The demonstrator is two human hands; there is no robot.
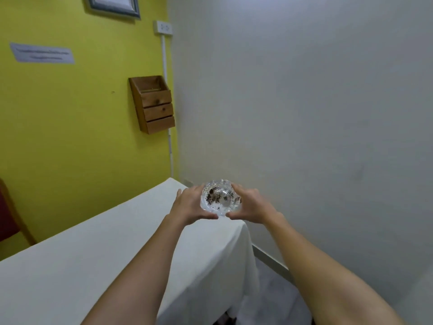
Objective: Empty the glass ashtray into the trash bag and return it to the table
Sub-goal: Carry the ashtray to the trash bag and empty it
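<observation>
Both hands are out in front now, the left hand (190,202) and the right hand (251,205) cupped around the glass ashtray (220,198), one on each side. Thumbs nearly meet along its near rim, fingers curl round the far sides, so the ashtray sits clasped between the two palms. Dark specks of ash lie scattered across its bowl, thickest toward the left hand's side. Whether its base rests on the cloth or is lifted just clear, I cannot tell; the thumbs cover that lower edge.

Under the hands is the far corner of the table (98,261), draped in a white cloth that falls away below the right forearm. The table's legs are hidden by that drape, and something dark at the bottom edge beneath the cloth is too cut off to name.

Beyond the left hand, up on the yellow wall, hangs a wooden box (152,105); higher left, a paper notice (42,53) whose print is too blurred to read. A red chair (9,219) is clipped by the left edge.
</observation>
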